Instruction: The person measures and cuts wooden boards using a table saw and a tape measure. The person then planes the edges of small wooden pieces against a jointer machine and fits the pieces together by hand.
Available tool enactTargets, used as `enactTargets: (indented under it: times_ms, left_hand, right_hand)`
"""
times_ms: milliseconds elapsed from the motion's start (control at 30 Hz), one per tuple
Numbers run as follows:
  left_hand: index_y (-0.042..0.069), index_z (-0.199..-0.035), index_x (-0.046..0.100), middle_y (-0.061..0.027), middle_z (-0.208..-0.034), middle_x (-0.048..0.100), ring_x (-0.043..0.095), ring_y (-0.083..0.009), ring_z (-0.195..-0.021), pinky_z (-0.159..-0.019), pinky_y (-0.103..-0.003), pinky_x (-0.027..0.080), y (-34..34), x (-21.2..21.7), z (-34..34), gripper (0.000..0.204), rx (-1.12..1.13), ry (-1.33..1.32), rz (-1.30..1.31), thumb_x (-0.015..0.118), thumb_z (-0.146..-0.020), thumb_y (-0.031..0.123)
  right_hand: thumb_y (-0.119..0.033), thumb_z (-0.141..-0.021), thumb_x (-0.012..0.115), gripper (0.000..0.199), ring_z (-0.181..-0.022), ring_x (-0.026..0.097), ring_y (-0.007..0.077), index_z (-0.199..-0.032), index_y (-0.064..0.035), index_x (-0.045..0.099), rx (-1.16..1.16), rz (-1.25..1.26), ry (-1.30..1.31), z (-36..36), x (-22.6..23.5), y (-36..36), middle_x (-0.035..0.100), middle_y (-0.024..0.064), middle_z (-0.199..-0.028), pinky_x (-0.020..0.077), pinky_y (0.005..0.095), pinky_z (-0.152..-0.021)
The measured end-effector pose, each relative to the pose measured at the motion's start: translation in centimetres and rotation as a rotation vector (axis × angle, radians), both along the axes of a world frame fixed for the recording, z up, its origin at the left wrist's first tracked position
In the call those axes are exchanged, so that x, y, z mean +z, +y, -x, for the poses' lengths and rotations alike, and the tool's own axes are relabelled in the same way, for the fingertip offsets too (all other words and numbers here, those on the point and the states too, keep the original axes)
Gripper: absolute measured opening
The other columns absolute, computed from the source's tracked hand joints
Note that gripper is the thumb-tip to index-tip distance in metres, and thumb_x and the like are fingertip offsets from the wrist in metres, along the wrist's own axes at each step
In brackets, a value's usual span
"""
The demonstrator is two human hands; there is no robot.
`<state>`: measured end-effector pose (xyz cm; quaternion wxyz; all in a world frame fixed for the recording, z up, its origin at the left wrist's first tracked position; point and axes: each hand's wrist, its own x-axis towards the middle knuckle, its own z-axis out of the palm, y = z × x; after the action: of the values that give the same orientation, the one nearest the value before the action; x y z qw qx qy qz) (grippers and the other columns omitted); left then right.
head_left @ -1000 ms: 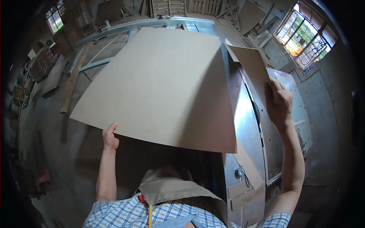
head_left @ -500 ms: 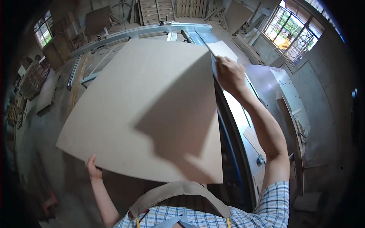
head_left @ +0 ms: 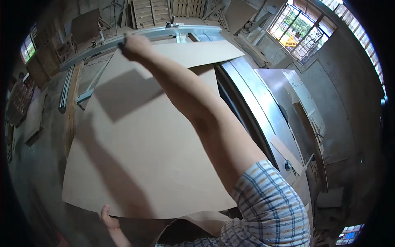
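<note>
The right hand (head_left: 138, 45) now reaches across to the left, above the far left part of the large wooden panel (head_left: 177, 156); half a second ago it was beyond that panel's right edge. The smaller panel (head_left: 210, 53), then largely hidden past the hand, now stretches crosswise over the large one's far end, its right corner jutting over the far left part of the metal tabletop (head_left: 259, 107). The right hand's fingers are curled near the smaller panel's left end, but blurred; I cannot tell whether they grip it. The left hand (head_left: 109, 221) still pinches the large panel's near edge, thumb on top. That panel lies along the tabletop's left edge, short of the far rail (head_left: 197, 29). A shadow of the right arm now falls down its left side. A wooden offcut (head_left: 282, 150) lies by a round knob (head_left: 288, 164) toward the tabletop's near right corner.
</note>
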<state>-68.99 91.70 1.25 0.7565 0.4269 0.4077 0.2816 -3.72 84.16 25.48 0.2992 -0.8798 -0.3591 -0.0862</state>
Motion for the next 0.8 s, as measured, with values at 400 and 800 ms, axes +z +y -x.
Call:
enactTargets:
  times_ms: [400, 800]
  left_hand:
    - [0.0, -0.118, 0.074, -0.0075, -0.122, 0.072, 0.065, -0.0221, -0.12, -0.106, -0.041, 0.051, 7.5, 8.6, -2.3, 0.027, 0.061, 0.071, -0.103, 0.071, -0.096, 0.017]
    - [0.0, -0.118, 0.07, -0.006, -0.117, 0.07, 0.067, -0.0207, -0.111, -0.1, -0.037, 0.051, 13.9, 35.7, 3.0, 0.024, -0.191, -0.192, -0.362, 0.066, -0.102, 0.018]
  right_hand:
    - [-0.051, -0.092, 0.079, 0.075, -0.107, 0.071, 0.0332, -0.13, 0.013, 0.068, -0.711, -0.021, 1.095, 25.1, -25.5, -44.5, 0.073, 0.0243, -0.116, 0.0549, 0.0424, -0.095]
    - [-0.035, -0.103, 0.071, 0.041, -0.079, 0.07, 0.0231, -0.115, 0.0039, 0.072, -0.436, -0.25, 1.375, 28.4, -8.2, -37.1, 0.074, 0.0132, -0.096, 0.0584, 0.0417, -0.082]
